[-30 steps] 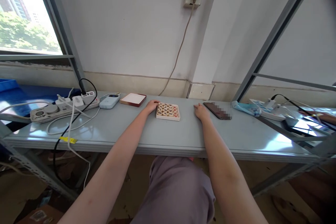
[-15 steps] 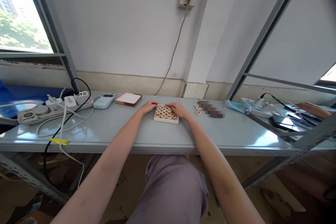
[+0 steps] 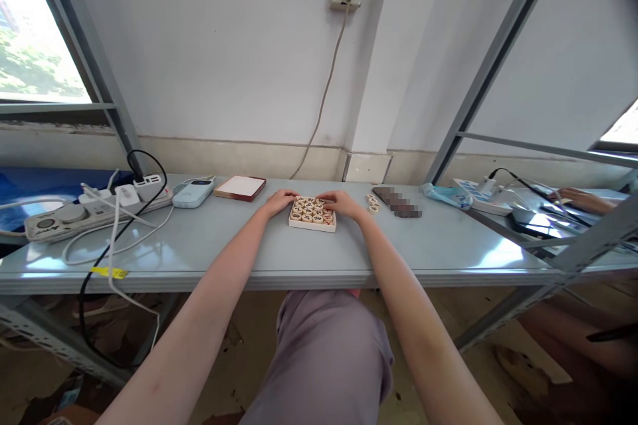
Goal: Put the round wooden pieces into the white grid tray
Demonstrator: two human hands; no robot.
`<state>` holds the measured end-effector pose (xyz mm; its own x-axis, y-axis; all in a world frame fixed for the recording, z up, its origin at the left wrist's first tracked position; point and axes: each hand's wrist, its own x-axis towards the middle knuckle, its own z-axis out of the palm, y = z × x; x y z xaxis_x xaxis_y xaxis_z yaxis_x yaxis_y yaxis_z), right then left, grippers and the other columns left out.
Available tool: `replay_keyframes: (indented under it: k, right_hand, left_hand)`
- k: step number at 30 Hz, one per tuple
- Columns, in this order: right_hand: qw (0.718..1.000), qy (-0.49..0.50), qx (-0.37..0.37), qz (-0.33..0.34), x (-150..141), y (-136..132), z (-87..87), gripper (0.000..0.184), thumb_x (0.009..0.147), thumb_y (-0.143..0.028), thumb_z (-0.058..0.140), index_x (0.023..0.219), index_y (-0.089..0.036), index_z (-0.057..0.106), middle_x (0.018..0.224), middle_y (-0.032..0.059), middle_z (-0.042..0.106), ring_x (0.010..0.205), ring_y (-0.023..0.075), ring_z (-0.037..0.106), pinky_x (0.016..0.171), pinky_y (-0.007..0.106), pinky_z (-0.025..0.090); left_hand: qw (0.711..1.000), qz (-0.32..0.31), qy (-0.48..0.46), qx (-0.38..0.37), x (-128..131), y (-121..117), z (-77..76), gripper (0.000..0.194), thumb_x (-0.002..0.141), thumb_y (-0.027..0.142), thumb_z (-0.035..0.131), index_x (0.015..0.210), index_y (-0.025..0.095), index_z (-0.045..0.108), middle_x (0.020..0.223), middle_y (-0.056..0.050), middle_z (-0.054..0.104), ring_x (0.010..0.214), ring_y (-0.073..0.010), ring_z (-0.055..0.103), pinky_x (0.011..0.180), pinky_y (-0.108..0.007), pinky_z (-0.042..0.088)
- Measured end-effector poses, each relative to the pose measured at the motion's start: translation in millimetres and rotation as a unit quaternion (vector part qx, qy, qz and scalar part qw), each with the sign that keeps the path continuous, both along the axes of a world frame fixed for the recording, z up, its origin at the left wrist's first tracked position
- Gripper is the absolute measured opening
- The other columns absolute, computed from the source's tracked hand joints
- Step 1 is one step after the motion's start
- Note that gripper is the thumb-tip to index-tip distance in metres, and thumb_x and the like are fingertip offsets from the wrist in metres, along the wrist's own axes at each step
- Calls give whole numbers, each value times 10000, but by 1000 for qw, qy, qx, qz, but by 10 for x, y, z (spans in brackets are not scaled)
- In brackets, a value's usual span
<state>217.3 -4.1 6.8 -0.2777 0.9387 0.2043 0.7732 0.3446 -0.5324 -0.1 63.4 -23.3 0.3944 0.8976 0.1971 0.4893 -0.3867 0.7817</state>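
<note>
A shallow white box (image 3: 312,227) of round Chinese chess pieces (image 3: 308,217) sits on the grey table. Dark characters mark most pieces; at least one at the front right is red. My left hand (image 3: 281,200) is at the box's far left corner, fingers curled against its edge. Across from it, my right hand (image 3: 343,204) bends over the far right part, thumb and fingers close together on the pieces there. Whatever lies under those fingertips is hidden. A few loose pieces (image 3: 373,203) lie to the right of the box.
A flat box lid (image 3: 240,188) and a pale blue power bank (image 3: 194,193) lie to the left, beside a power strip (image 3: 50,224) with tangled cables. On the right are a pixelated dark object (image 3: 397,202), a blue plastic packet (image 3: 447,196) and another person's hand (image 3: 583,199).
The view has shifted slightly, so everything sits a little further left. Both hands stay at the box, with the right fingers shifted slightly over the pieces.
</note>
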Motion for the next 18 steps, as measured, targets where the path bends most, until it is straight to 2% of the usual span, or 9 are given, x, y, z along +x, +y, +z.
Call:
replay_keyframes:
  k: [2,5,8,10,12,15,18]
  right_hand:
    - [1000,25,11,-9,-2,22,-27,311,719,-117,561,1009,-181,650,1081,44,647,983,175,586,873,288,439]
    - [996,75,34,-41,57,81,-59,267,719,-242,623,975,-168,639,1067,60,646,987,174,578,845,274,438]
    - [985,94,61,-128,195,135,-72,309,727,-352,630,987,-185,623,1042,56,650,963,173,577,839,290,420]
    - [972,54,70,-216,306,143,-84,306,748,-387,605,996,-207,621,1027,53,652,950,191,569,855,341,391]
    - [947,-26,88,-309,407,125,-111,278,760,-381,594,987,-224,629,1041,62,639,996,231,530,885,412,334]
    - [885,-139,122,-427,513,64,-167,265,772,-302,577,1010,-194,623,1096,120,590,1079,288,441,900,475,253]
    - [842,-173,136,-493,563,-1,-200,270,798,-253,520,1033,-146,598,1111,168,547,1089,313,397,893,486,223]
  left_hand:
    - [1000,3,0,1,1,2,-3,326,718,295,513,973,190,686,1063,-37,667,1063,-222,544,956,-331,374]
    - [1000,6,-4,0,3,6,-6,330,714,297,518,978,189,685,1059,-38,669,1062,-223,545,953,-328,377]
    - [1000,6,-4,-4,5,1,-2,333,711,290,518,983,191,682,1050,-37,672,1056,-219,551,949,-326,380]
    - [1000,5,-3,-3,6,-11,5,332,712,285,512,982,190,682,1049,-37,673,1054,-217,552,950,-327,379]
    - [1000,6,0,-2,8,-29,17,331,717,283,507,981,186,681,1054,-40,671,1056,-217,551,952,-329,377]
    - [1000,12,8,-1,8,-63,39,329,724,283,502,982,181,679,1064,-44,667,1056,-217,551,951,-328,379]
    - [1000,14,14,3,6,-86,56,327,730,286,500,984,184,679,1075,-44,662,1059,-217,549,954,-328,376]
